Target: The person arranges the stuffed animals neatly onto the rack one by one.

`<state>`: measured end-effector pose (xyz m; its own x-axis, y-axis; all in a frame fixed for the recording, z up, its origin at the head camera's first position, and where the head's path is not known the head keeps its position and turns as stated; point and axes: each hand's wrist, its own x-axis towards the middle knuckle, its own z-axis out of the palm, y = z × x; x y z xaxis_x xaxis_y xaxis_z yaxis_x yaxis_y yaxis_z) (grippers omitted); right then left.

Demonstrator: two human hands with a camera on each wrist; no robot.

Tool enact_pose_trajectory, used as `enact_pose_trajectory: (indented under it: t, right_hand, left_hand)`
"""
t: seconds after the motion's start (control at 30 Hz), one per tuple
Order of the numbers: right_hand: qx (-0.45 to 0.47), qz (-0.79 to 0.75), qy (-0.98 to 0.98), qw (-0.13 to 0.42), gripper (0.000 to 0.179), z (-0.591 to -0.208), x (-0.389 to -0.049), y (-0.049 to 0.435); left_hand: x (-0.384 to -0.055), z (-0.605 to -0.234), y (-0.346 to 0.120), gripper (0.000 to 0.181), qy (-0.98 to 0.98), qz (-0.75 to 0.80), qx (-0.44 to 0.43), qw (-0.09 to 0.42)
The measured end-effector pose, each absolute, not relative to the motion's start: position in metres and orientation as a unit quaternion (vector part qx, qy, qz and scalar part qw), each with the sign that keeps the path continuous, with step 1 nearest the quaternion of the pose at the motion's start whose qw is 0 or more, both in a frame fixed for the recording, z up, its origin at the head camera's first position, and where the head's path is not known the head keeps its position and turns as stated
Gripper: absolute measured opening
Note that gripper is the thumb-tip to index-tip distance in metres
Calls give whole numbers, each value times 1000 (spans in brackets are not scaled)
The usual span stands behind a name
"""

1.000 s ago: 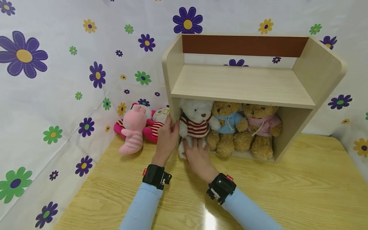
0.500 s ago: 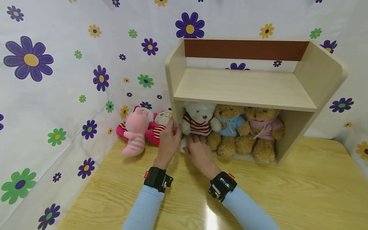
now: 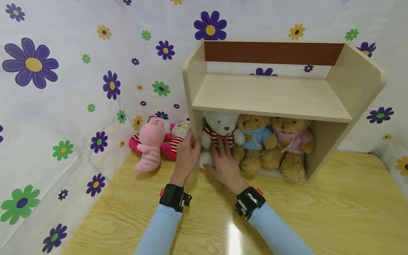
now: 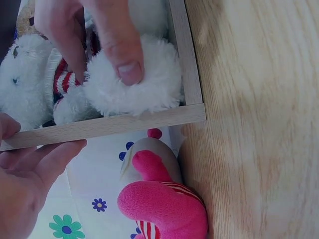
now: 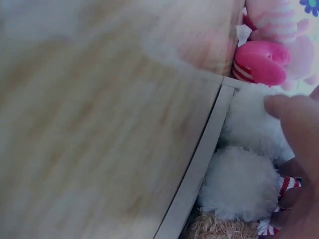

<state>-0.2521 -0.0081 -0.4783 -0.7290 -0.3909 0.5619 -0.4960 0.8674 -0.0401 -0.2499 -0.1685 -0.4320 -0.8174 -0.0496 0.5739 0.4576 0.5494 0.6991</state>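
In the lower compartment of a pale wooden shelf (image 3: 271, 92) sits a white teddy bear (image 3: 220, 120) in a red-and-white striped sweater. My right hand (image 3: 227, 168) presses on the bear's front, its fingers stretched over the sweater. The thumb lies on one white fluffy leg (image 4: 137, 82) in the left wrist view. My left hand (image 3: 186, 157) holds the shelf's left side panel (image 4: 107, 127), thumb inside and fingers outside. Beside the white bear sit a brown bear in a blue hoodie (image 3: 256, 140) and another in a pink hoodie (image 3: 293, 141).
Left of the shelf, a pink striped plush toy (image 3: 149, 147) and two pink-and-white plush toys lean near the flower-patterned backdrop (image 3: 73, 117). The wooden table (image 3: 350, 212) extends in front and to the right.
My right hand has moved up from the white bear's legs to its sweater, fingers now spread there. The left hand has stayed on the side panel. The head view has shifted slightly.
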Motion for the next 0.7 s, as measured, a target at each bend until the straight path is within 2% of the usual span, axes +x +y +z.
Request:
enact_pose_trajectory:
  t: [0.13, 0.47, 0.7]
  right_hand:
    - [238, 105, -933, 251, 83, -474, -260, -9]
    - [215, 116, -965, 99, 88, -460, -272, -6]
    - [243, 164, -952, 85, 83, -458, -269, 3]
  left_hand:
    - [-251, -431, -167, 49, -833, -459, -124, 283]
    - [-250, -432, -166, 47, -836, -461, -120, 273]
    - [-250, -433, -169, 46, -835, -466, -121, 268]
